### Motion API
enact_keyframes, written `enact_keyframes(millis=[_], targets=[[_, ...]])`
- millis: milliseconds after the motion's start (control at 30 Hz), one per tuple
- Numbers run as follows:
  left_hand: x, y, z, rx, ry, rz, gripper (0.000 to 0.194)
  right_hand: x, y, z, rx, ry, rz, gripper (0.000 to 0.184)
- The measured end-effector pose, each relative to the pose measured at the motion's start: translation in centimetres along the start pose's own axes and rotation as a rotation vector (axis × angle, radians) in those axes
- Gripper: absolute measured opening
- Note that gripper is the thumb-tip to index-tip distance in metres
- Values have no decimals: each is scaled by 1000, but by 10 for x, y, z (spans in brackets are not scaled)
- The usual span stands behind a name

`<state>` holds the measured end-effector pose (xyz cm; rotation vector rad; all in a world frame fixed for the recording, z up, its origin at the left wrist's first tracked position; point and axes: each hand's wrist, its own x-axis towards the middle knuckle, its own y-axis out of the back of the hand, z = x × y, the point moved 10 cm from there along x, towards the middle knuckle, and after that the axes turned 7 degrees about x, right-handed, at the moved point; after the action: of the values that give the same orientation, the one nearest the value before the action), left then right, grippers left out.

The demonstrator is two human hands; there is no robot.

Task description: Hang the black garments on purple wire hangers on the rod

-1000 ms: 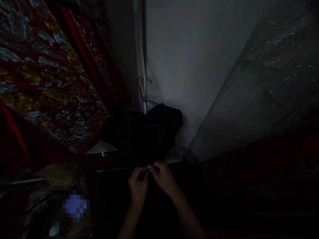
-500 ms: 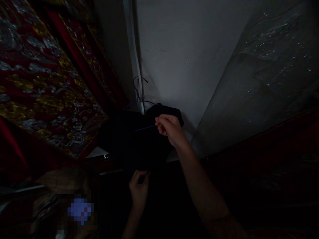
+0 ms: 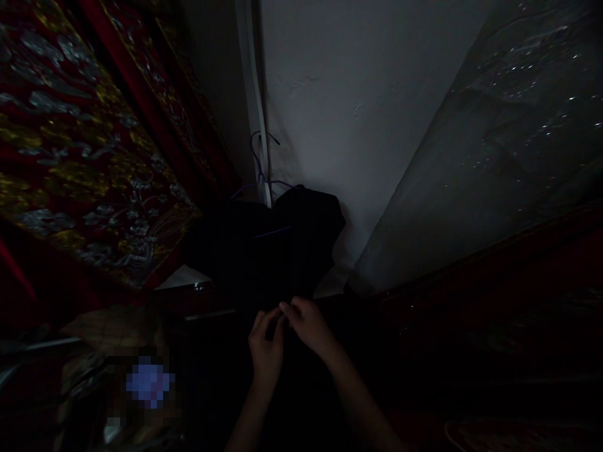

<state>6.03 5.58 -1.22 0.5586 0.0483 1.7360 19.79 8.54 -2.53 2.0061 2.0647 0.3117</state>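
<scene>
We see our left hand (image 3: 264, 345) with its thumb and forefinger bowed into a loop, a dark gap between them and their tips drawn close together. The fingers (image 3: 298, 306) of our right hand (image 3: 308, 326) are bent inward, thumb and forefinger bunched at the tips, and the two sets of fingertips meet or nearly meet. They lie against darkness at the lower part of the black cloth garment (image 3: 313, 220), but we cannot tell whether either hand has closed on cloth or on something thin. Our left forearm rises from six o'clock, almost upright; our right forearm slants in from five o'clock, its hand aimed toward eleven. Taking our fingertips as the clock's centre, the garment spreads at twelve, hung from a thin purple wire hanger (image 3: 260, 178) whose hook sits by a narrow pale vertical strip (image 3: 257, 94) beside the plain grey wall (image 3: 367, 81). At ten o'clock stands a red cloth panel with raised gold and silver decoration (image 3: 80, 176); at two, a translucent, glinting sheet (image 3: 452, 169) covers part of the wall.
</scene>
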Motion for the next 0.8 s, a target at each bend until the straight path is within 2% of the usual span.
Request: enact_keyframes(millis=[100,200,300,433,533,600,667,800], targets=[[-3,-5,4,11,-20,-27,20,4,10,-15,-124,36,-67,38],[-4,-8,9,32,-81,-57,21,4,20,-15,-145,27,-31,40],[-4,-7,10,42,-151,-54,21,1,16,-6,37,-7,-17,41],[-3,-7,10,60,-211,-46,19,-2,-1,8,375,-145,-65,40],[-2,-11,9,77,-220,-39,17,3,-4,4,540,-206,-40,36],[-1,-14,8,90,-220,-37,16,16,8,-14,638,-184,49,34],[2,-16,4,107,-231,-39,15,35,26,-46,740,-116,134,32],[18,-14,-14,160,-251,-55,13,76,59,-141,867,106,153,26]])
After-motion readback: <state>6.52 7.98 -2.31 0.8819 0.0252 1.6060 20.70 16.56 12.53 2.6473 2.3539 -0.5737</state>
